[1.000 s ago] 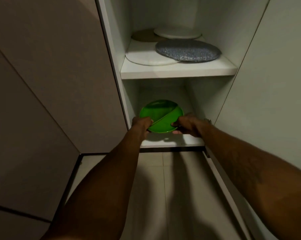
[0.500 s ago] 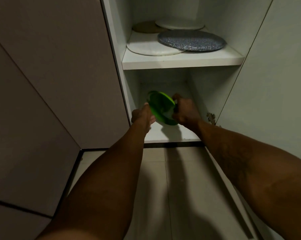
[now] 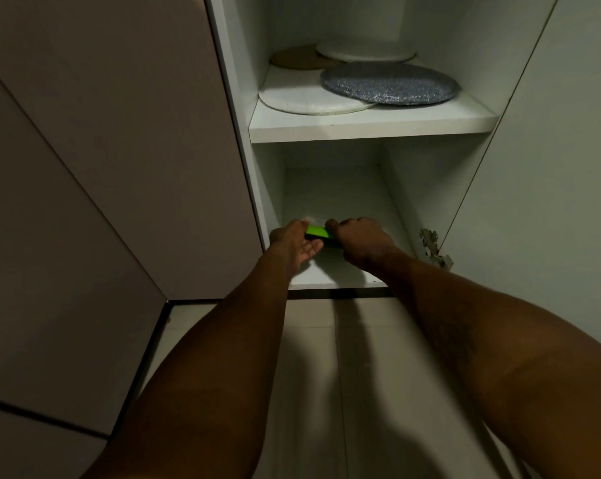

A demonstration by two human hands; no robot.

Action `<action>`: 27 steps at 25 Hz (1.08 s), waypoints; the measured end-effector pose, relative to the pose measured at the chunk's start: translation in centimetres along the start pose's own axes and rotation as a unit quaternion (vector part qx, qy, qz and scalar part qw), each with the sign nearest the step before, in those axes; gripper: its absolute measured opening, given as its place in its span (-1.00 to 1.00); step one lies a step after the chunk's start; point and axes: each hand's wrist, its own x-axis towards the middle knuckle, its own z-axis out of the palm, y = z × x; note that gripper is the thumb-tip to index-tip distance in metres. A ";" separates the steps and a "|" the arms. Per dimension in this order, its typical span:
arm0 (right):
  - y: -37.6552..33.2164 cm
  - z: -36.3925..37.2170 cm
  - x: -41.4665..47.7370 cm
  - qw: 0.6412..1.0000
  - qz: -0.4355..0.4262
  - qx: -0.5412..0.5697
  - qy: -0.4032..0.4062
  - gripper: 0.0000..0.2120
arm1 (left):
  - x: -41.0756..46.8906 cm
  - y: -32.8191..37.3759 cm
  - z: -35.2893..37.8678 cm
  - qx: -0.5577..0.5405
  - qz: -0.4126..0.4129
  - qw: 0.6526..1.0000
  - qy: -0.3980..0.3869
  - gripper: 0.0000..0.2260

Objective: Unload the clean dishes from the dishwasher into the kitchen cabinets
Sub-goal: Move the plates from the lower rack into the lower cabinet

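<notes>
— What is hard to make out down there?

— Most of the green plate (image 3: 317,231). Only a short bright strip of it shows between my hands, with a dark edge under it. The rest is hidden behind my right hand (image 3: 363,242). I can't tell whether it stands on edge or leans, or whether it touches the lower shelf (image 3: 330,274).

— And your fingers?

— The right ones are curled over the plate's right end and hold it, with the back of the hand towards me and the tips out of sight. My left hand (image 3: 292,242) is palm up, its fingers (image 3: 296,228) nearly straight against the plate's left end, not wrapped round it.

— Where is it exactly?

— Low in the open cabinet (image 3: 413,188), in the bottom compartment, towards the near left, just above the shelf's front part.

— Anything else unclear?

— It's dim. On the upper shelf (image 3: 368,127) a grey speckled plate (image 3: 390,84) overlaps a white plate (image 3: 309,100). Farther back, a tan disc (image 3: 299,58) and another white dish (image 3: 364,51) are partly covered, and I can't say what they are. The open door (image 3: 551,202) on the right is cut off by the frame, with a hinge (image 3: 433,248) at its foot. My forearms cover much of the floor (image 3: 326,375).
</notes>
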 end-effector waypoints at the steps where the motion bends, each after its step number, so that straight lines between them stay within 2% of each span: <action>1: 0.1 0.2 0.1 1.000 0.003 0.001 -0.001 -0.58 | 0.1 -0.1 0.0 0.006 0.001 1.000 0.005 -0.75; 6: 0.1 1.9 0.4 0.997 0.049 0.036 -0.043 -0.47 | 0.6 -1.2 0.4 0.041 -0.032 0.999 0.010 -0.71; 9: 0.3 2.8 1.0 0.976 0.147 0.139 -0.084 -0.28 | 1.3 -1.6 0.4 0.062 -0.040 0.997 0.021 -0.69; 11: 0.4 3.6 1.3 0.944 0.214 0.226 -0.110 -0.27 | 1.8 -1.9 0.3 0.070 -0.048 0.996 0.033 -0.67; 13: 0.4 4.5 1.5 0.899 0.283 0.304 -0.137 -0.37 | 2.2 -2.4 0.1 0.076 -0.060 0.995 0.039 -0.66; 16: 0.2 4.9 1.6 0.793 0.355 0.467 -0.165 -0.50 | 3.1 -2.9 -0.4 0.083 -0.075 0.993 0.050 -0.66; 19: 0.1 6.3 2.1 0.716 0.372 0.574 -0.137 -0.43 | 4.9 -3.7 -1.0 0.095 -0.095 0.989 0.067 -0.61; 22: -0.4 6.4 2.0 0.678 0.397 0.610 -0.107 -0.47 | 6.2 -4.3 -1.2 0.101 -0.107 0.987 0.066 -0.58; 26: -0.4 7.0 2.5 0.643 0.435 0.624 -0.090 -0.71 | 6.7 -4.3 -1.3 0.115 -0.109 0.985 0.072 -0.52; 27: -0.4 7.1 2.5 0.638 0.440 0.625 -0.091 -0.68 | 7.1 -4.4 -1.3 0.124 -0.110 0.984 0.071 -0.52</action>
